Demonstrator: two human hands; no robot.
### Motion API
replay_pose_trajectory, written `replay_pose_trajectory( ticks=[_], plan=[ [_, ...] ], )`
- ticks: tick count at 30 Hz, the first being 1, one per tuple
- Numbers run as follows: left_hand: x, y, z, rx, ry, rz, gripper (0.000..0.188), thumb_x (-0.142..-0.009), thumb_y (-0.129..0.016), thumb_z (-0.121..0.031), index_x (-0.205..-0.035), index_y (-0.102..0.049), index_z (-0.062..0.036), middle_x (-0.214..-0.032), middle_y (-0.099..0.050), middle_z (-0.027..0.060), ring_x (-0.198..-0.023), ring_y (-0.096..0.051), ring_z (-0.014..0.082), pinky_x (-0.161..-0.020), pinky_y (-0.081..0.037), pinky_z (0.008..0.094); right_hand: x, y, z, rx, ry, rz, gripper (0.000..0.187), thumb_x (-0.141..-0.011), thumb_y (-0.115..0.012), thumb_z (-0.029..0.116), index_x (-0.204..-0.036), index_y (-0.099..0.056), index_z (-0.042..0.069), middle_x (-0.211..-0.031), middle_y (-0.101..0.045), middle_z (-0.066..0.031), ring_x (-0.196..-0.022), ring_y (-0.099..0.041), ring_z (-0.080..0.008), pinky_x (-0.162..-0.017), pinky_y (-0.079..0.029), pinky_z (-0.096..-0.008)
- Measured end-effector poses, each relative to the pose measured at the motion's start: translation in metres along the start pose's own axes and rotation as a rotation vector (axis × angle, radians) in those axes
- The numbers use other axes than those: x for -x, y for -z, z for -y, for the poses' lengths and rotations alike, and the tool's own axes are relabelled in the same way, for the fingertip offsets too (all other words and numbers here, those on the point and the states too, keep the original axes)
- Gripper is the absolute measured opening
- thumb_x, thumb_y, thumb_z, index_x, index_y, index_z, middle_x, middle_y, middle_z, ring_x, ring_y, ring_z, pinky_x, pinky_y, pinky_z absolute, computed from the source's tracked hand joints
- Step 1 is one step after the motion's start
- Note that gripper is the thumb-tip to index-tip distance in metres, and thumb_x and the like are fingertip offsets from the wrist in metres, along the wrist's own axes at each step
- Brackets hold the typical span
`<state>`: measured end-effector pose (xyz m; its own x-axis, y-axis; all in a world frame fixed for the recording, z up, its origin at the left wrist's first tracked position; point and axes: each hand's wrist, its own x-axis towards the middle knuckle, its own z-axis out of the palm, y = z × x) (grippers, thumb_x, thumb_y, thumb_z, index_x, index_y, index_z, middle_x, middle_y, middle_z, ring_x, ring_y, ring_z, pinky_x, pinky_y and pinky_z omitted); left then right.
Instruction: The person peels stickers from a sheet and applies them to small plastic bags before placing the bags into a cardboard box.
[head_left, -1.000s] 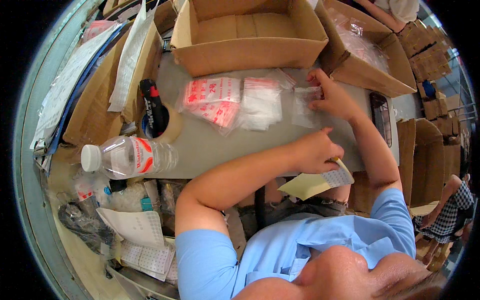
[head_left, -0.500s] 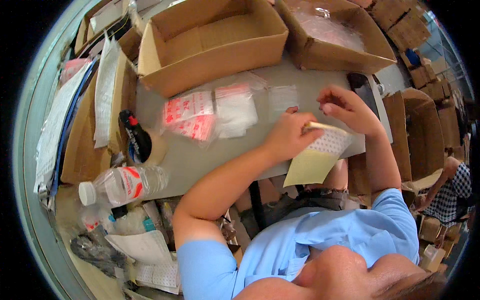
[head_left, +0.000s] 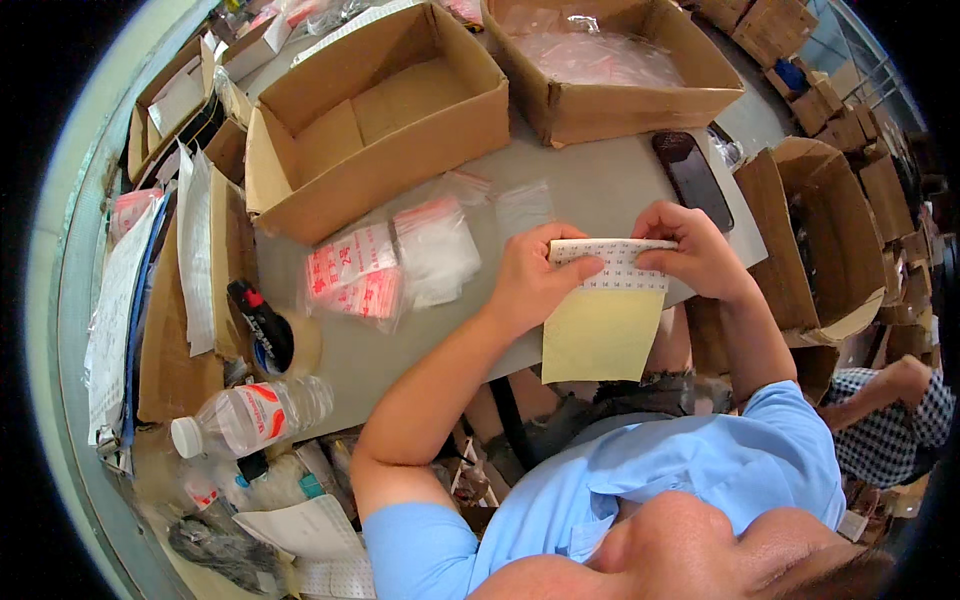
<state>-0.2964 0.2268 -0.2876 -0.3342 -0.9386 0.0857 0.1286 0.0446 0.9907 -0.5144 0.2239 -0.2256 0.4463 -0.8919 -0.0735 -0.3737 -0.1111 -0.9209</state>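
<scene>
A sheet of small white printed stickers on yellow backing paper (head_left: 603, 340) is stretched between my hands, its bare yellow part hanging over the table's front edge. My left hand (head_left: 535, 280) pinches its upper left side, thumb on the front. At the upper right corner, my right hand (head_left: 695, 252) grips it between thumb and fingers. Beyond my left hand lies a small clear zip bag (head_left: 523, 206) flat on the table. A stack of clear zip bags (head_left: 435, 255) with red top edges is beside it, and farther left are red-printed plastic packs (head_left: 352, 275).
Two cardboard boxes stand at the back, one bare inside (head_left: 375, 150), the other with clear bags (head_left: 620, 110). A phone (head_left: 692, 180) lies right of them. At left are a plastic bottle (head_left: 255, 415), a tape roll (head_left: 303, 342) and a black-handled tool (head_left: 262, 325). Another person (head_left: 880, 420) is at far right.
My right hand, earlier raised apart from the sticker sheet, has come down and now grips its right corner. The sheet has straightened from a tilt to face me. The whole view has shifted.
</scene>
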Motion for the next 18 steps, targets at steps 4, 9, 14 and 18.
replay_pose_trajectory(
  ticks=[4, 9, 14, 18],
  plan=[
    [0.001, 0.001, -0.001, -0.020, 0.047, -0.034, 0.015, -0.079, -0.068, -0.012, -0.081, -0.064, 0.0021, -0.068, -0.064, 0.0052, -0.062, -0.058, 0.0074, -0.053, -0.046, 0.0243, -0.001, 0.000, 0.006, 0.199, 0.034, -0.093, 0.014, -0.076, -0.065, 0.004, -0.087, -0.058, 0.000, -0.075, -0.061, -0.0073, -0.069, -0.057, -0.0124, -0.063, -0.046, -0.0270],
    [0.001, 0.000, -0.002, -0.107, 0.027, -0.038, 0.017, -0.081, -0.068, -0.015, -0.080, -0.063, 0.0016, -0.064, -0.064, 0.0068, -0.058, -0.057, 0.0068, -0.049, -0.044, 0.0250, -0.002, 0.011, 0.012, 0.395, 0.106, -0.104, 0.012, -0.076, -0.064, 0.005, -0.085, -0.060, -0.001, -0.076, -0.061, -0.0108, -0.068, -0.059, -0.0194, -0.064, -0.048, -0.0300],
    [0.000, 0.002, -0.010, -0.163, 0.034, -0.009, 0.019, -0.080, -0.068, -0.016, -0.080, -0.063, 0.0021, -0.063, -0.064, 0.0079, -0.057, -0.057, 0.0073, -0.048, -0.044, 0.0254, -0.004, 0.014, 0.015, 0.476, 0.207, -0.112, 0.014, -0.070, -0.067, 0.002, -0.079, -0.057, -0.001, -0.073, -0.055, -0.0089, -0.068, -0.057, -0.0198, -0.061, -0.045, -0.0288],
    [0.002, 0.006, 0.000, -0.163, 0.047, -0.017, 0.023, -0.080, -0.069, -0.019, -0.080, -0.063, 0.0034, -0.064, -0.065, 0.0100, -0.056, -0.059, 0.0091, -0.048, -0.044, 0.0265, -0.006, 0.016, 0.019, 0.512, 0.154, -0.051, 0.015, -0.068, -0.068, 0.002, -0.076, -0.056, -0.001, -0.075, -0.055, -0.0105, -0.068, -0.057, -0.0206, -0.060, -0.044, -0.0283]
  ],
)
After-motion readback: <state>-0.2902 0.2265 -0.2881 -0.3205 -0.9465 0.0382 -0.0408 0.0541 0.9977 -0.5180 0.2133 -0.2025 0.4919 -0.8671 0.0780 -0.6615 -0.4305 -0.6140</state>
